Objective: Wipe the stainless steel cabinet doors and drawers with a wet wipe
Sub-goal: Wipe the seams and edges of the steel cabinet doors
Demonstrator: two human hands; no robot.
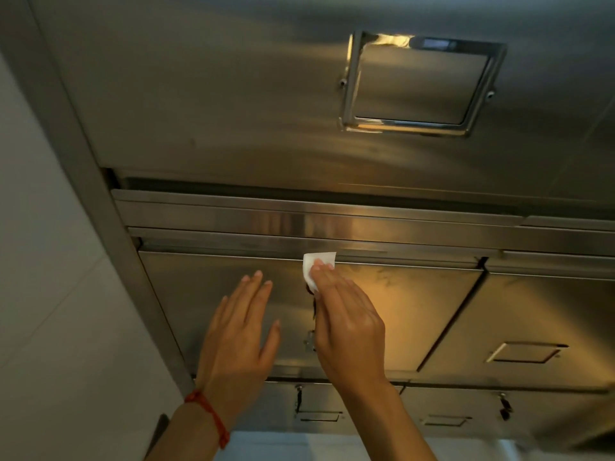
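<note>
Wet wipe (pixel 312 266), white, folded small, sits pressed flat against the upper edge of the left drawer front (pixel 206 294), just under the steel rail (pixel 299 224) that runs across the cabinet. Right hand (pixel 346 314) holds it there with straight fingers laid on top, fingertips on the wipe, nothing curled round it. Left hand (pixel 238 337) is beside it, fingers straight and slightly spread, flat at the drawer face, holding nothing; whether it actually touches the steel is hard to tell. Red cord bracelet (pixel 208 415) on the left wrist. Right of this drawer is a second drawer with a recessed pull (pixel 527 352); above, a big door panel with a square recessed handle (pixel 421 83). Likely step: wiping the drawer's top edge. To do it well, keep the fingers flat, run long strokes along the edge, then overlap rows downward and work around the small latch partly hidden under the right hand.
</note>
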